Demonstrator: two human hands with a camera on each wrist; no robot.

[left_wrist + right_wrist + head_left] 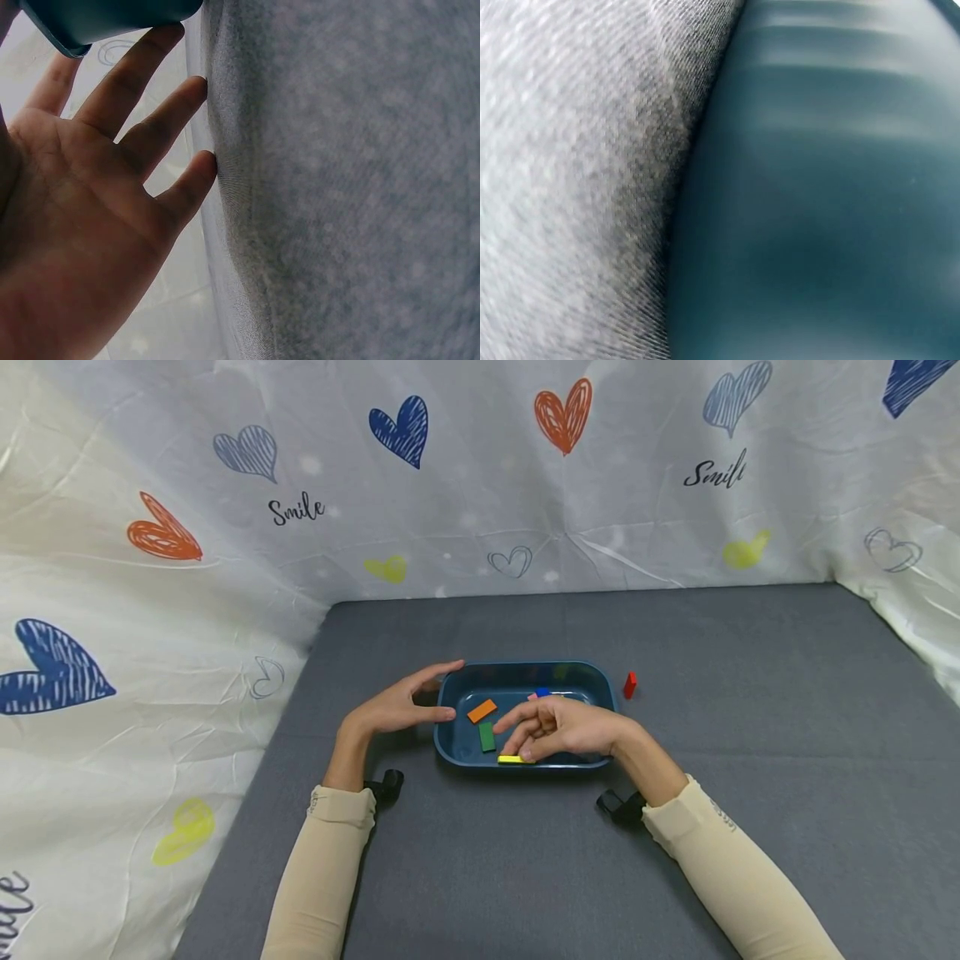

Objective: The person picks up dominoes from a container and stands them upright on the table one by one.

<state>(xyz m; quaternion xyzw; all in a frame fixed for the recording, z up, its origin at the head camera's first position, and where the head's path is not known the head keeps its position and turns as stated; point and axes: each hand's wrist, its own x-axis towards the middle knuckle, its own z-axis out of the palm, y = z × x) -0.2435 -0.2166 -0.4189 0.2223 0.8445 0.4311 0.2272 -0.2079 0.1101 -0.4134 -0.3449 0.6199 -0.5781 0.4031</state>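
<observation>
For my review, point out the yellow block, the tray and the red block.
Yellow block (511, 760): head view, the uncovered part.
Tray (510, 676): head view, far inner wall.
Red block (630, 686): head view, middle of visible surface.

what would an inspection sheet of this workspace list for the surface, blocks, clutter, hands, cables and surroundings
Surface: grey fabric, a seam or crease across it.
Blocks: orange block and green block lie in the blue tray; blue block and pink block partly hidden.
Clutter: red block outside the tray, to its right.
Hands: left hand, fingers spread, touches the tray's left end; right hand appears to pinch the yellow block.
Cables: none identifiable; the dark edge along the left sleeve could be shadow.
Surroundings: heart-printed white sheet, wrinkled.
</observation>
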